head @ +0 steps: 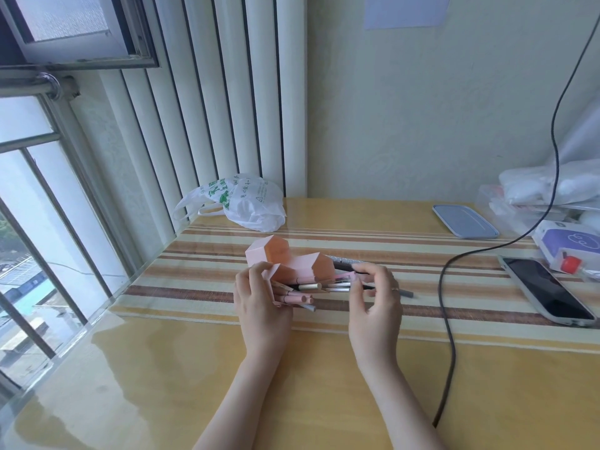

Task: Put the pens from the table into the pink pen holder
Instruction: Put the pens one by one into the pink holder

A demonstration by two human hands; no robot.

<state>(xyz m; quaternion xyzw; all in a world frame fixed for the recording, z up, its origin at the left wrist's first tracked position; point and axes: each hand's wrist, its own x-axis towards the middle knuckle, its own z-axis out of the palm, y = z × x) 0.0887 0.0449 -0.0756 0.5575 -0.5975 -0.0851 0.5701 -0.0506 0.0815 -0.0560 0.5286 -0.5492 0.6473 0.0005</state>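
Lying on its side near the middle of the table, the pink pen holder is gripped by the left hand, fingers curled round its near end, where several pens stick out toward the right. The right hand pinches a dark pen just beside the holder's openings. A phone lies by the right edge, a plastic bag at the far left corner.

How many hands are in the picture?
2. The left hand holds the pink pen holder lying on its side; the right hand pinches a dark pen beside it.
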